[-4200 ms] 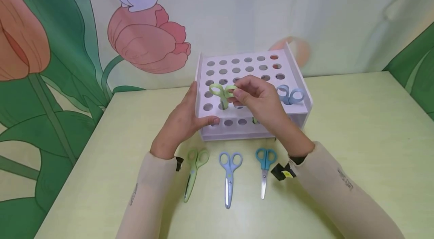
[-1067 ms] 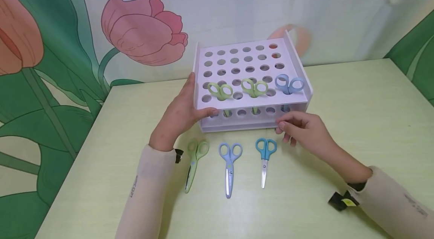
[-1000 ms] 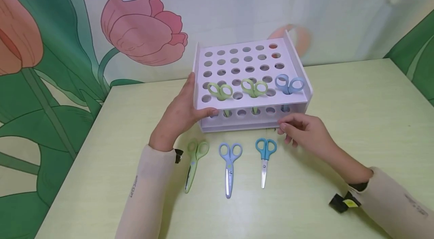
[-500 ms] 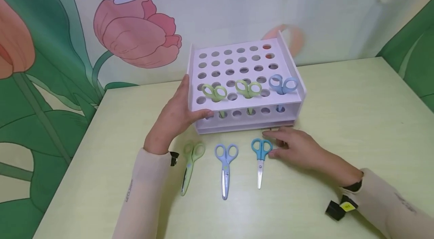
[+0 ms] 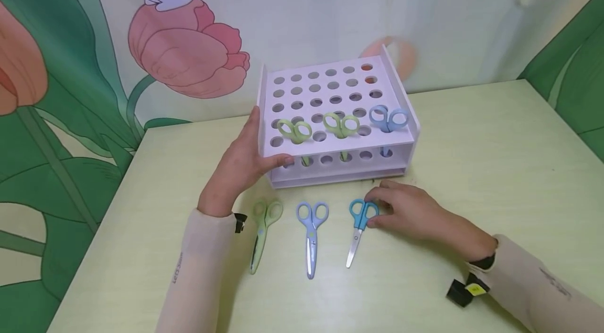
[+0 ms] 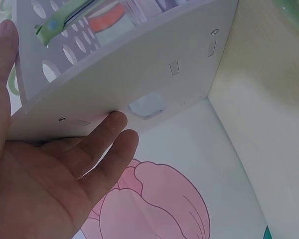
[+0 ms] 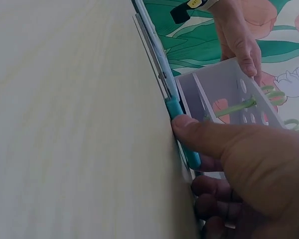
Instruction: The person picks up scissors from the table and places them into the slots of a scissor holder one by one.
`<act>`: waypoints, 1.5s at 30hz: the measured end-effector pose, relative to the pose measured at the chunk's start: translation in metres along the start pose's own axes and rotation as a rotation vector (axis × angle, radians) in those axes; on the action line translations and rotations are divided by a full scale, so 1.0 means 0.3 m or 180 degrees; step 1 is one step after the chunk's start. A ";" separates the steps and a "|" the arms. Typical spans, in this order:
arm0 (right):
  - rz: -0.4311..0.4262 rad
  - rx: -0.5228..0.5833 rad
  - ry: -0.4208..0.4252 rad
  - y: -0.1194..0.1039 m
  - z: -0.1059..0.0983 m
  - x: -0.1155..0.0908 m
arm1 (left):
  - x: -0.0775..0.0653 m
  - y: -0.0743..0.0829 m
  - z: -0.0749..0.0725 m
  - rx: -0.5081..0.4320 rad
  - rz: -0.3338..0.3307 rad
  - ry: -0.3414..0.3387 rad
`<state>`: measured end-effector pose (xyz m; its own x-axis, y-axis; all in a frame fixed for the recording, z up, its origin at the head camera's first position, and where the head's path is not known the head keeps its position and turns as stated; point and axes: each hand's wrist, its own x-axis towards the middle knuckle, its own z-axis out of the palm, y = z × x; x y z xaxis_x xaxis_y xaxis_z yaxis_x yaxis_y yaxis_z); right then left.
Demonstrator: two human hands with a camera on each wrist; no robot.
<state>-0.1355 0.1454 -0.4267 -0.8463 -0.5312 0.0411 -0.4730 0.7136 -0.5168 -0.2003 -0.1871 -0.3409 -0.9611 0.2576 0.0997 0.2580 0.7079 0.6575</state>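
Note:
My left hand (image 5: 232,167) holds a white rack with round holes (image 5: 401,137) at its left side. Its thumb lies across the front; in the left wrist view its fingers touch the outer side panel (image 6: 139,74). Two light green scissors (image 5: 294,130) and a light blue pair (image 5: 388,119) stand handles-up in the nearest row of holes. Before the rack, my right hand (image 5: 408,212) pinches the handle of teal scissors (image 5: 363,222), thumb pressed on it in the right wrist view. To their left lie a blue pair (image 5: 311,241) and a green pair (image 5: 258,249).
All this is on a pale yellow-green table (image 5: 500,165). Behind it hangs a white cloth (image 5: 302,18) printed with tulips and leaves. A black wrist camera (image 5: 460,292) hangs beneath the right sleeve, close over the tabletop.
My right hand has come down from the rack to the teal scissors and taken hold of their handle, turning them slightly. The left green scissors now stand in their hole. My left hand stays on the rack.

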 end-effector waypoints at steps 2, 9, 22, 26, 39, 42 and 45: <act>-0.0017 0.0037 -0.0036 0.002 -0.002 0.001 | 0.000 0.000 0.001 0.0025 -0.0009 0.0005; 0.0012 0.0766 -0.0155 0.021 -0.029 0.003 | -0.004 0.001 0.001 0.0049 -0.0019 0.0010; -0.0333 0.3171 -0.0227 0.031 -0.071 0.018 | -0.005 0.003 -0.009 0.0087 -0.0041 0.0021; -0.0409 0.3207 -0.0063 0.022 -0.086 0.017 | -0.006 -0.001 -0.012 0.0072 -0.0019 0.0036; -0.0175 0.2596 0.0604 -0.039 -0.222 -0.009 | -0.001 -0.001 -0.009 0.0122 -0.0099 -0.0038; -0.0116 0.2479 0.0750 -0.052 -0.266 -0.025 | 0.000 0.001 -0.005 0.0138 -0.0122 -0.0061; -0.0050 0.2382 0.0890 -0.061 -0.311 -0.033 | 0.000 0.003 -0.004 0.0125 -0.0121 -0.0052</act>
<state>-0.1413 0.1803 -0.3378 -0.9179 -0.3336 0.2149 -0.2792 0.1583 -0.9471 -0.2000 -0.1872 -0.3395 -0.9686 0.2405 0.0628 0.2253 0.7424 0.6309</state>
